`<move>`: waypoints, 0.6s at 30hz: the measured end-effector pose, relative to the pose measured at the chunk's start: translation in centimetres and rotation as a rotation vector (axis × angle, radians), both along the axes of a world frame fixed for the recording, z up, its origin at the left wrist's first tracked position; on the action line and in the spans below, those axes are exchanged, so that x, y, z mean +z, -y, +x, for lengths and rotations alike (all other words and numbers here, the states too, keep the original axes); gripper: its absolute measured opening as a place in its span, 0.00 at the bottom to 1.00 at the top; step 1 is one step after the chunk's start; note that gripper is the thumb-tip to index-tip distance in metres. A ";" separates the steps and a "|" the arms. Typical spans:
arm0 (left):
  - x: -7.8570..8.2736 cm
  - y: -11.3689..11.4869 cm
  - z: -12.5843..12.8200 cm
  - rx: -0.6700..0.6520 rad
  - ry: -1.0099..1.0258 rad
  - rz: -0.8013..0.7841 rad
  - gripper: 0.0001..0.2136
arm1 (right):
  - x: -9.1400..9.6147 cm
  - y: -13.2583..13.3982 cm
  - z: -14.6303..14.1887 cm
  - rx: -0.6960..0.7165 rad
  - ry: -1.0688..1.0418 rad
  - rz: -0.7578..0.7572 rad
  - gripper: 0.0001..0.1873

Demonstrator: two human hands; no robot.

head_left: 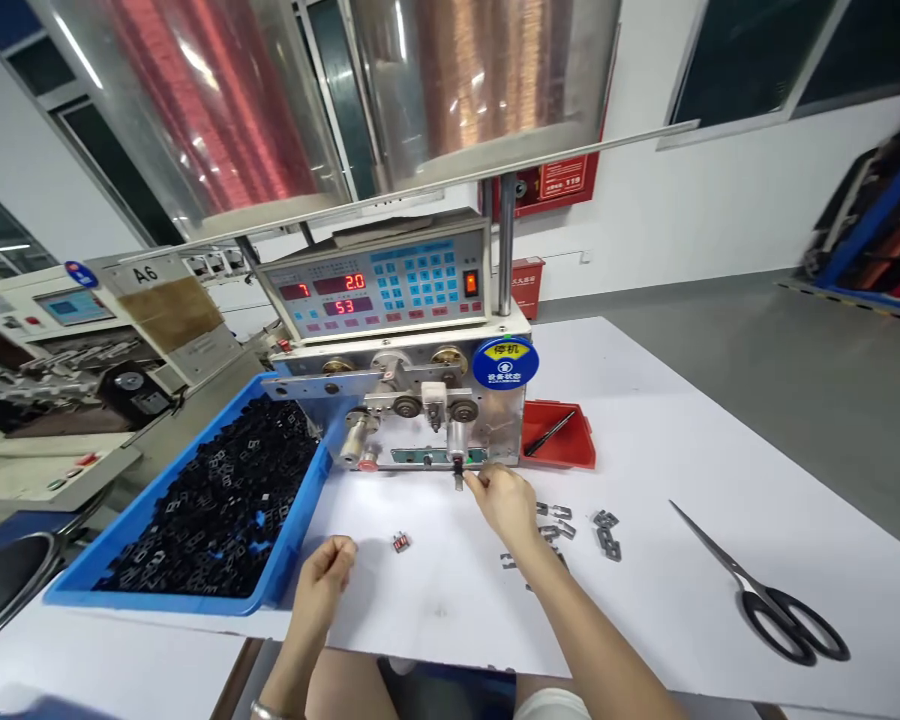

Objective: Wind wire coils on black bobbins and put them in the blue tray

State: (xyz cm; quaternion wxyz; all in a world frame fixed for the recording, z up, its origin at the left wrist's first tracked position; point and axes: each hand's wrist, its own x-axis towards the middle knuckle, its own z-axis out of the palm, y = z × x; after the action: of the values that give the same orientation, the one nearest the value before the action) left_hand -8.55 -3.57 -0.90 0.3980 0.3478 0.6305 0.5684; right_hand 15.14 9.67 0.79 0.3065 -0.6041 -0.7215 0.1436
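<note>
My right hand (504,505) is closed in a pinch at the front of the coil-winding machine (495,425). Its fingertips meet a small black-and-grey piece (459,475) at the end of the spindle (457,440). Over the table's near side, my left hand (326,572) has its fingers curled together; whatever they may hold is hidden. Between the hands lies a small bobbin wound with reddish wire (400,541). Several grey metal clips (555,528) are scattered beside my right wrist, with more dark clips (607,540) farther right.
A blue bin (289,545) full of black plastic parts stands left. A red tray (581,440) holding a black tool (551,432) sits beside the machine. Black-handled scissors (765,590) lie at right. Large wire spools (217,100) hang above the lit control panel (379,285).
</note>
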 end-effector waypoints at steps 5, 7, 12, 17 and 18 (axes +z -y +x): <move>-0.4 -1.6 -0.3 -0.251 -0.546 -0.011 0.16 | -0.9 6.7 -1.1 0.249 -0.025 0.010 0.17; 0.2 -2.6 0.0 -0.377 -0.604 0.011 0.19 | -1.9 9.0 -1.9 0.320 -0.092 0.016 0.15; 1.2 -4.0 0.6 -0.543 -0.670 0.054 0.13 | -3.8 11.4 -2.8 0.385 -0.200 0.091 0.12; 0.9 -3.5 1.3 -0.467 -0.746 0.104 0.07 | -4.1 11.0 -2.5 0.389 -0.201 0.093 0.14; 0.8 -3.3 1.6 -0.435 -0.752 0.112 0.07 | -4.0 11.0 -2.5 0.392 -0.200 0.104 0.14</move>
State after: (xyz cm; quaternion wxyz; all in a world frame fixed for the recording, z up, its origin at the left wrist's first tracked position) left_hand -6.99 -0.31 -0.12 0.2320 0.6763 0.6119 0.3384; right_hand 12.68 -1.29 -3.24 0.3735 -0.4183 -0.7976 0.2221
